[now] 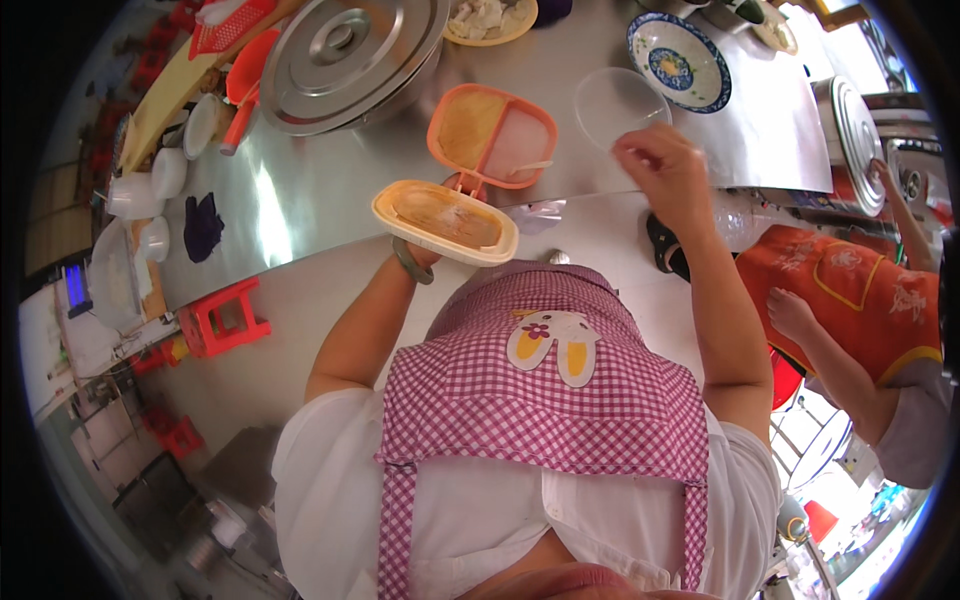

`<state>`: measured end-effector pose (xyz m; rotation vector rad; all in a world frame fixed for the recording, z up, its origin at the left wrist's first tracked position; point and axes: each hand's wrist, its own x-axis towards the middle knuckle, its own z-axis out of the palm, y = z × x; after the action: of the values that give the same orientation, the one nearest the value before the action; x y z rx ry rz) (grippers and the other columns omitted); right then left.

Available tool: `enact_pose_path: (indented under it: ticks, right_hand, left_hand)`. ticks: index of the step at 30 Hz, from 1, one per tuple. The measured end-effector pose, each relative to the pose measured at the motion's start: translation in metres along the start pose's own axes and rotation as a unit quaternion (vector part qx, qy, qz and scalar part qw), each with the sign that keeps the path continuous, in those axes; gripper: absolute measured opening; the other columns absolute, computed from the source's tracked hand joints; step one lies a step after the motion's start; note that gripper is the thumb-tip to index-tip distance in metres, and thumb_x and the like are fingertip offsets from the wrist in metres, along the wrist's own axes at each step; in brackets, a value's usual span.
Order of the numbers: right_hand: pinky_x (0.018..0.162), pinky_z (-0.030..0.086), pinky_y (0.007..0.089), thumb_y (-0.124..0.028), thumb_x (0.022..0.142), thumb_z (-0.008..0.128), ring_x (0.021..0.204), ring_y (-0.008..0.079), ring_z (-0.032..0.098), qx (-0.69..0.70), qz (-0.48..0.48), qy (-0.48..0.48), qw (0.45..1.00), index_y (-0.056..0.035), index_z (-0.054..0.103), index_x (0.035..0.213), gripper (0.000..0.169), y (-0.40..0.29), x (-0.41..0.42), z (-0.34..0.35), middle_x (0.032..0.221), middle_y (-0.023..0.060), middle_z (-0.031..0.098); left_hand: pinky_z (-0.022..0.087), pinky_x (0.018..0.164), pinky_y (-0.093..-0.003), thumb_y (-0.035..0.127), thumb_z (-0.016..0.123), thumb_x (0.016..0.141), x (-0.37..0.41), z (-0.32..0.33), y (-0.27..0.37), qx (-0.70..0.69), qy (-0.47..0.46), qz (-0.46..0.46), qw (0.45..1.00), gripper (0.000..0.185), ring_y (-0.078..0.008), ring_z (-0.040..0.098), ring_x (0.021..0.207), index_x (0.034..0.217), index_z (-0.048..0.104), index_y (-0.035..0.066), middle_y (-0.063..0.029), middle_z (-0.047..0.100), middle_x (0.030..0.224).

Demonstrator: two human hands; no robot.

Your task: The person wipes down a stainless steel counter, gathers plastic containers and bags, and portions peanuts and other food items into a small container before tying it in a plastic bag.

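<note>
An orange seasoning box [491,135] with two compartments stands open on the steel table. One compartment holds a tan powder [471,127], the other a white granular substance [517,144] with a small pale spoon [531,166] in it. My left hand [424,255], mostly hidden, grips the box's hinged, stained lid [450,221] from beneath and behind. My right hand [667,176] is raised at the table's front edge, fingers curled together; whether anything is between them cannot be seen. Just beyond it lies a round clear plastic bowl or lid [611,101].
A large lidded steel pot [337,67] and an orange-handled scoop [244,112] stand back left on the table [322,187]. A blue-rimmed bowl [679,64] with green bits sits back right. At right is a person in a red apron [840,292]; a red stool [225,319] stands left.
</note>
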<state>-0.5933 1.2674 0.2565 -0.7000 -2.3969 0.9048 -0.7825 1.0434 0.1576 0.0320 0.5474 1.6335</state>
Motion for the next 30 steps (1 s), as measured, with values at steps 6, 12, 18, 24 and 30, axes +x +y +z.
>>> enact_pose_path:
  ticks: [6, 12, 18, 24, 30]
  right_hand:
    - [0.055, 0.044, 0.0357, -0.033, 0.074, 0.059, 0.061, 0.0266, 0.056, -0.280, -0.016, -0.176, 0.944, -0.0041, 0.060, 0.067, 0.029, -0.068, 0.006, 0.029, 0.070, 0.0082, 0.057]
    - [0.055, 0.044, 0.0387, -0.033, 0.074, 0.056, 0.057, 0.0279, 0.056, -0.266, 0.056, -0.194, 0.943, -0.0054, 0.059, 0.063, 0.030, -0.067, 0.002, 0.061, 0.064, 0.0084, 0.056]
    - [0.052, 0.045, 0.0338, -0.018, 0.072, 0.058, 0.057, 0.0259, 0.057, -0.202, -0.045, -0.131, 0.969, -0.0054, 0.061, 0.072, 0.013, -0.075, 0.001, 0.074, 0.065, 0.0099, 0.058]
    - [0.053, 0.046, 0.0302, -0.009, 0.071, 0.057, 0.058, 0.0231, 0.058, 0.033, 0.118, -0.256, 0.959, -0.0025, 0.062, 0.083, 0.015, -0.075, 0.015, 0.067, 0.072, 0.0108, 0.061]
    - [0.052, 0.046, 0.0310, -0.007, 0.069, 0.056, 0.060, 0.0223, 0.058, -0.110, -0.109, -0.194, 0.969, -0.0055, 0.062, 0.080, 0.012, -0.064, 0.011, 0.077, 0.070, 0.0061, 0.059]
  left_hand:
    - [0.043, 0.078, -0.0243, 0.021, 0.045, 0.087, -0.010, 0.003, 0.006, 0.112, -0.063, -0.004, 0.992, 0.026, -0.0095, 0.048, 0.086, 0.108, 0.045, 0.007, 0.0002, 0.048, 0.096]
    - [0.038, 0.070, -0.0197, 0.030, 0.046, 0.084, -0.018, 0.022, 0.016, 0.217, -0.044, 0.039, 0.974, 0.024, -0.0051, 0.042, 0.079, 0.098, 0.048, 0.011, 0.0022, 0.043, 0.087]
    - [0.040, 0.078, -0.0242, 0.044, 0.059, 0.069, -0.017, 0.012, 0.025, 0.165, 0.023, -0.024, 0.986, 0.055, -0.0085, 0.044, 0.090, 0.110, 0.044, 0.009, -0.0002, 0.044, 0.098]
    - [0.043, 0.079, -0.0239, 0.021, 0.042, 0.089, -0.027, 0.019, 0.031, 0.047, -0.078, -0.007, 0.996, 0.027, -0.0075, 0.047, 0.092, 0.113, 0.046, 0.009, 0.0013, 0.049, 0.102]
    - [0.043, 0.074, -0.0218, 0.022, 0.043, 0.088, -0.012, -0.001, 0.034, 0.064, -0.058, -0.081, 0.993, 0.025, -0.0069, 0.047, 0.086, 0.108, 0.047, 0.008, 0.0016, 0.048, 0.096]
